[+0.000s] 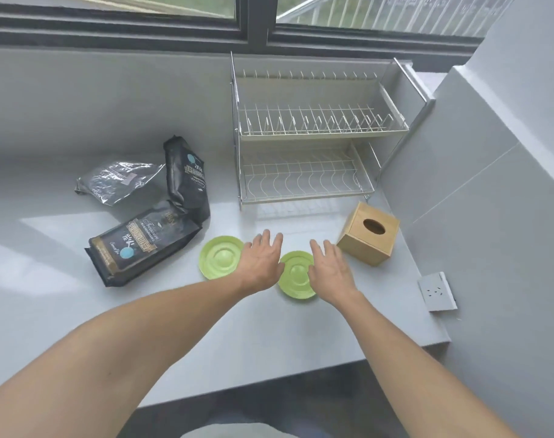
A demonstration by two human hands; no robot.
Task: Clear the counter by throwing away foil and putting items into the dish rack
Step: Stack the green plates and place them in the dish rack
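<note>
Both hands reach forward over the grey counter (269, 327), palms down. The left hand (261, 263) is spread flat with fingers extended and grips nothing; it lies between the two green plates. The right hand (330, 270) is likewise spread and empty, covering the right edge of the right green plate (294, 278). The left green plate (218, 257) lies flat, its right rim partly hidden by the left hand.

The two-tier dish rack (313, 134) stands against the back wall, both tiers unloaded. A bare counter strip separates it from the plates.

A wooden tissue box (368, 233) sits just beside the right hand. Two black bags (149, 238) and the crumpled foil bag (117, 181) lie left of the plates, well apart from the counter's front edge.
</note>
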